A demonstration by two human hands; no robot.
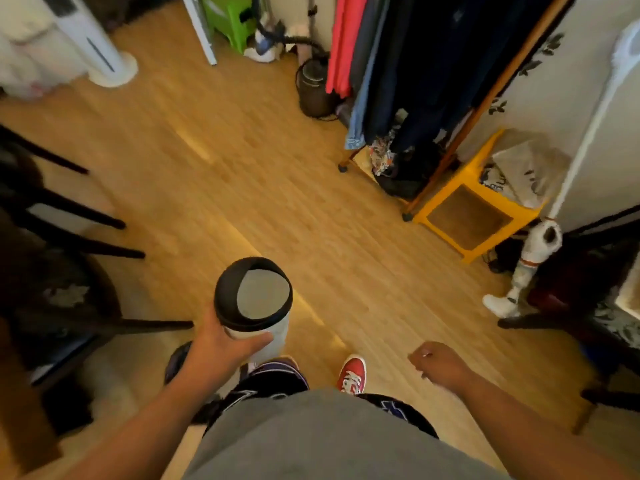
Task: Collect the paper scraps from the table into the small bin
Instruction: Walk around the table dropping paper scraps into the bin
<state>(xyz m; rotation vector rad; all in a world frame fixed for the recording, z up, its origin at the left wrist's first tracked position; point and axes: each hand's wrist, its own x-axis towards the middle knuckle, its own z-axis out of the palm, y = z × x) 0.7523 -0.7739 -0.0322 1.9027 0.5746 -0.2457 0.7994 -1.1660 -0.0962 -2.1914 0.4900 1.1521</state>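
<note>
My left hand (221, 344) grips the small bin (256, 306), a white cylinder with a black ring lid and a grey swing flap, and holds it upright above the wooden floor. Lower right, my right hand (438, 363) hangs free with its fingers curled in a loose fist and nothing visible in it. No paper scraps and no table top show in the head view.
Dark chairs (62, 244) with black legs stand at the left. A clothes rack (433, 81) with hanging garments, a yellow stool (474, 216) and a white stick vacuum (530, 261) line the right side. Open wooden floor (249, 161) lies ahead. My red shoe (353, 374) is below.
</note>
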